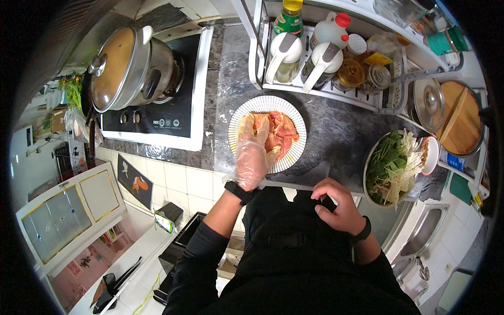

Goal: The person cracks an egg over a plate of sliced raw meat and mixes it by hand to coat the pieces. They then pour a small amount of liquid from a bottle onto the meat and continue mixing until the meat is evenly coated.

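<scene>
Raw sliced meat point(284, 130) lies in a white ribbed plate with dark stripes point(297, 114) on the dark countertop. My left hand point(252, 153), in a clear disposable plastic glove, rests on the left part of the meat with its fingers spread. Part of the meat and the plate's lower left rim are hidden beneath it. Bare and loosely curled, my right hand point(334, 204) hovers just off the counter's front edge. A gap shows between its thumb and fingers, and nothing is in it.
At left, a lidded steel pot point(130, 75) stands on a black gas hob point(157, 122). Behind the plate is a condiment rack point(256, 47) with several bottles and jars. A bowl of greens and enoki mushrooms point(391, 169) sits right, beside a small bowl point(431, 155). A sink point(425, 228) lies beyond.
</scene>
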